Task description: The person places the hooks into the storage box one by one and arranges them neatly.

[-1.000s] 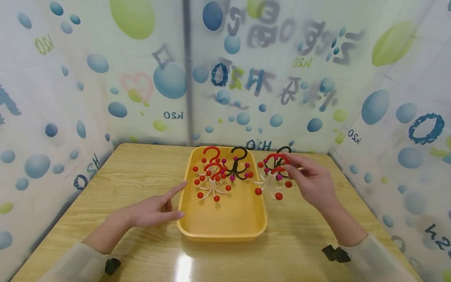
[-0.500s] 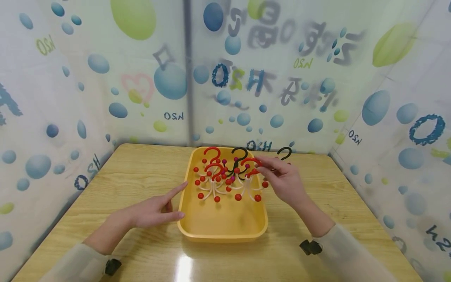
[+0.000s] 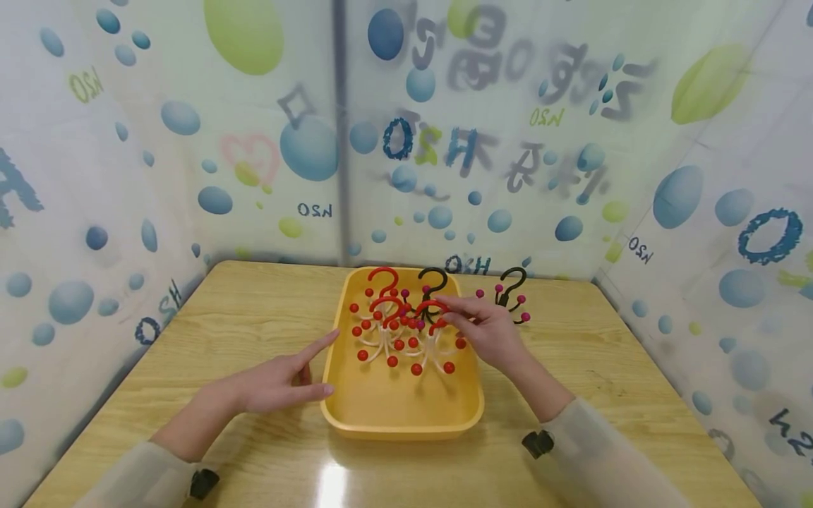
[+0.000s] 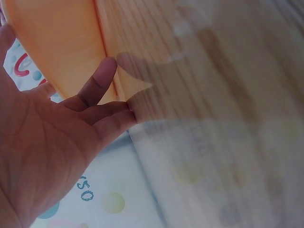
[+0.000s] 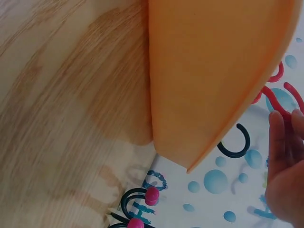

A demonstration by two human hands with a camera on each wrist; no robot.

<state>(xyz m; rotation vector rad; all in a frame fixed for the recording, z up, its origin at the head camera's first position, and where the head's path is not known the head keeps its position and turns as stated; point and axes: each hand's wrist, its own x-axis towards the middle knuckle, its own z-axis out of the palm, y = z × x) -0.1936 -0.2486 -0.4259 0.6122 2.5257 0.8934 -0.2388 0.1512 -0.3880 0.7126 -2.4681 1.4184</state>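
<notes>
In the head view my right hand (image 3: 492,335) pinches the red hook handle of a scalp massager (image 3: 430,341), with pale legs tipped by red balls, over the right side of a yellow tray (image 3: 406,427). Thumb and fingertips meet on its red hook (image 5: 278,103) in the right wrist view. My left hand (image 3: 279,382) touches the tray's left side with extended index finger and thumb. The left wrist view shows that hand's palm (image 4: 45,137) beside the tray wall (image 4: 57,38). Inside the tray stand two more red-handled massagers (image 3: 384,337) and a black one (image 3: 432,272).
Another black scalp massager (image 3: 512,275) with magenta balls stands on the wooden table (image 3: 254,310), right of the tray near the back edge. A patterned curtain (image 3: 267,176) with blue and green spots encloses the table's back and sides.
My right hand has carried the red-handled scalp massager leftward from beside the tray to over it, and slightly lower. The black massager on the table has come into fuller view. My left hand stays put.
</notes>
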